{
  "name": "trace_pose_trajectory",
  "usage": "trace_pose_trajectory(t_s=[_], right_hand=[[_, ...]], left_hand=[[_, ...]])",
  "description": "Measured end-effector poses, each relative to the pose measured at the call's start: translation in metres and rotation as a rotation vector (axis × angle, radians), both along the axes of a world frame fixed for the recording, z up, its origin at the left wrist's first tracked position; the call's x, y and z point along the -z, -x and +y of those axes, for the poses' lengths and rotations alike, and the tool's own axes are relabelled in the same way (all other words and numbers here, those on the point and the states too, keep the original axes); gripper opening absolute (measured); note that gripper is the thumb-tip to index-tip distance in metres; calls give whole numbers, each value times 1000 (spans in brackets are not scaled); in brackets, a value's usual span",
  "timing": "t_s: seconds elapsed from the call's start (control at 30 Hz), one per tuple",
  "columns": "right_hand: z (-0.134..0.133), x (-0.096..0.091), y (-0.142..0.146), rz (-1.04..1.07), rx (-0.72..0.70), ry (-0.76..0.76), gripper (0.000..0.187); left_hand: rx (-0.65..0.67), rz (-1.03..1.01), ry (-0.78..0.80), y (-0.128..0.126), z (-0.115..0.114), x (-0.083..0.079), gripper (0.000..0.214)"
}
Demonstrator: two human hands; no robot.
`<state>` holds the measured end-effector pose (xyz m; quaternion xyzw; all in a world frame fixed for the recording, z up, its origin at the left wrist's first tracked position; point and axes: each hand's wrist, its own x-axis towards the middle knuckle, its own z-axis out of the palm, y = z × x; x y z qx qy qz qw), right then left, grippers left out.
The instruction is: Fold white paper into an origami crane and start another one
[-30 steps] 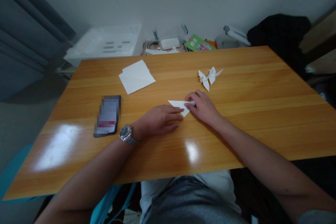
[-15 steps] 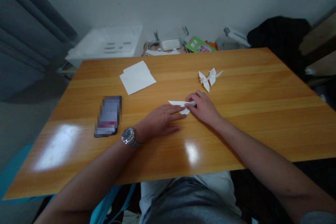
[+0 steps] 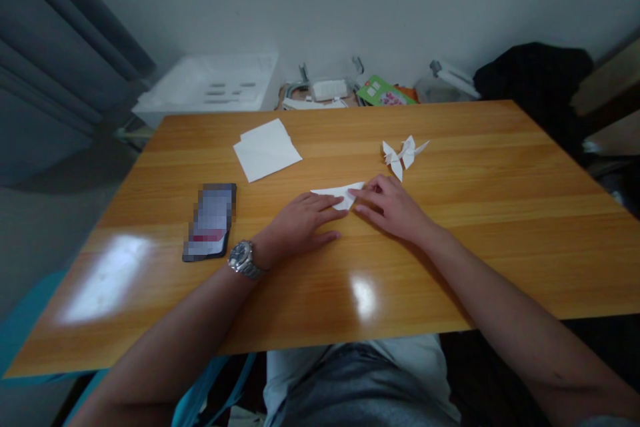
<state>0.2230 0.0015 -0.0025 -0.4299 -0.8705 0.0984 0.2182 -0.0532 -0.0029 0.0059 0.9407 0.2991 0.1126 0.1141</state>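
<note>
A small folded white paper lies near the middle of the wooden table. My left hand, with a metal watch on its wrist, lies flat, its fingertips pressing the paper's left part. My right hand rests on the paper's right end, fingers stretched out and pressing it down. A finished white paper crane stands just beyond my right hand. A stack of white paper sheets lies further left.
A dark phone lies on the table to the left of my left hand. Behind the table's far edge are a white box, a green packet and small clutter. A dark bag sits at the right.
The folded paper now looks flatter and longer. Both hands have shifted slightly away from me along it, and the view has tilted down a little.
</note>
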Motion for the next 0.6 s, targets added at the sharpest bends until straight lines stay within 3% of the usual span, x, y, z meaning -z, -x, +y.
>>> trace_pose_trajectory(t_s=[0.17, 0.6], right_hand=[[1, -3, -6, -121, -136, 58, 42], [0, -7, -13, -382, -74, 58, 51]], left_hand=[[-1, 10, 14, -2, -1, 0, 49], [-32, 52, 13, -3, -3, 0, 52]])
